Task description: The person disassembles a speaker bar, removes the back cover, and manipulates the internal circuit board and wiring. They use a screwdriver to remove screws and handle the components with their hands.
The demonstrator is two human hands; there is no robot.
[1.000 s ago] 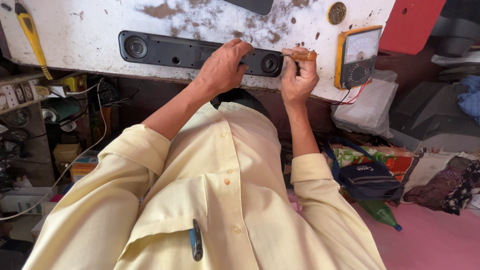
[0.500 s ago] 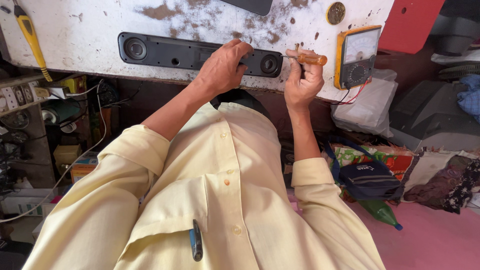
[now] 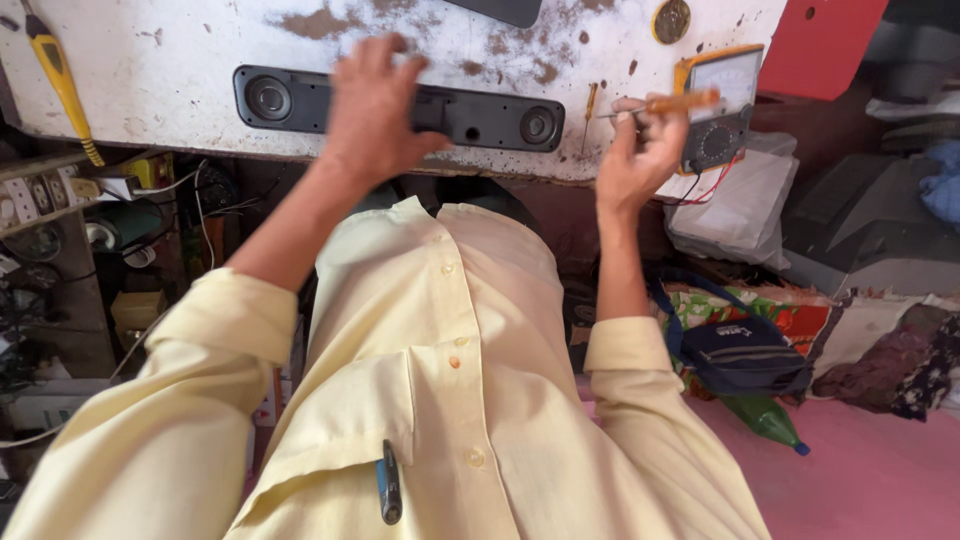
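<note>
A: Status of the soundbar (image 3: 480, 115)?

B: It lies flat on the far white workbench (image 3: 150, 70). Left hand (image 3: 375, 110) rests spread over its middle, grasping nothing. Right hand (image 3: 640, 155) is closed around an orange-handled screwdriver (image 3: 665, 103), lifted clear, right of it.

A: Progress?

B: Housing appears assembled; no loosened screws visible.

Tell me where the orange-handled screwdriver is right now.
In the head view, the orange-handled screwdriver is in the right hand, above the white bench, just left of the yellow multimeter and right of the black speaker bar.
</note>
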